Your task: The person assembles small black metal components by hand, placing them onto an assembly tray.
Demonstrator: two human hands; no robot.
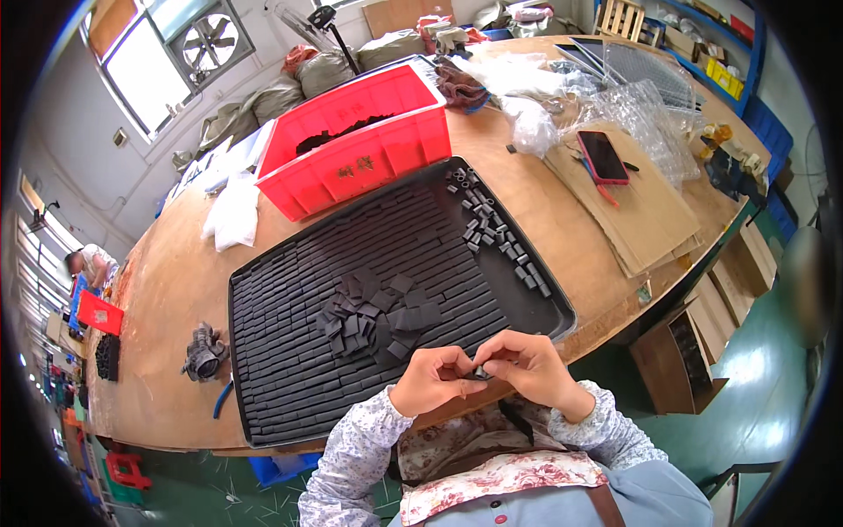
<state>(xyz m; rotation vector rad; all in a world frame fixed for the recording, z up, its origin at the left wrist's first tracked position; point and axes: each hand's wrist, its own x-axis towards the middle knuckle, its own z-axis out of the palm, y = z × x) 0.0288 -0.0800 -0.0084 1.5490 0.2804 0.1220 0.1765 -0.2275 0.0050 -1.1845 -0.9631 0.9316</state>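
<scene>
The tray (546, 320) and its tiles (404, 318) are black, the bin (404, 145) red, the sleeves (362, 439) flower-patterned.

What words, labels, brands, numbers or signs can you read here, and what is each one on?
None can be read with certainty.
Red bin: dark character-like marks on its side wall, too blurred to quote.
Phone: no readable text on its dark screen.
Small part held by the left hand and right hand: too small to tell.
</scene>
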